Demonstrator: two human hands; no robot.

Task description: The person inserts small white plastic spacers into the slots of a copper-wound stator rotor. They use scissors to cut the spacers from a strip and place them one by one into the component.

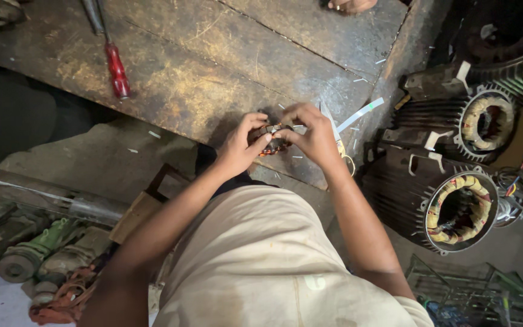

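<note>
My left hand [240, 145] and my right hand [313, 134] meet at the near edge of a worn wooden workbench [213, 66]. Between their fingertips sits a small motor stator with copper windings [272, 140], gripped from both sides and mostly hidden by my fingers. A pair of scissors [337, 136] lies on the bench just right of my right hand, partly covered by it. A white paper strip [361, 114] lies beyond the scissors.
A red-handled screwdriver [116, 68] lies on the bench at the far left. Two large finned motor housings with wound coils [455, 209] [485, 121] stand at the right. Old motor parts [43, 254] pile at the lower left. Another person's toes [351, 5] show at the top.
</note>
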